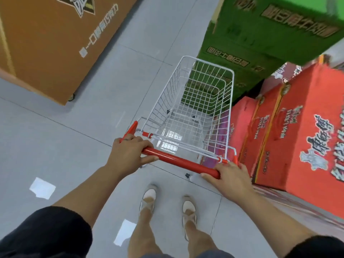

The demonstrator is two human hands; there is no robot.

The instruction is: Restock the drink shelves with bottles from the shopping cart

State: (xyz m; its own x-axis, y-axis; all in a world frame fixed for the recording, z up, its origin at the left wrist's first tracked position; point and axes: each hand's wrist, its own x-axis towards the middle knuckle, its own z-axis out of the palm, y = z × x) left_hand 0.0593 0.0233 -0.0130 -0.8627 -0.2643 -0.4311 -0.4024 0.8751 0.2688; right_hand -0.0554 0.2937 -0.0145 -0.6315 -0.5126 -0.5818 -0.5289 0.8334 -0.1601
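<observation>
Both hands [130, 149] grip the empty cart's [195, 101] red handle [178, 161].

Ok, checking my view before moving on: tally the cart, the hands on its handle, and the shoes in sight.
shopping cart: 1
hands gripping the red handle: 2 (left hand, right hand)
shoes: 2
Total: 5

Your arms are bare from the elbow down; each upper arm carries a short black sleeve, the left sleeve [46, 233] at 7 o'clock, the right sleeve [316, 247] at 5 o'clock. Neither hand wears a glove. Your legs are bare below dark shorts. Your shoes [149, 199] are pale slip-ons.
</observation>
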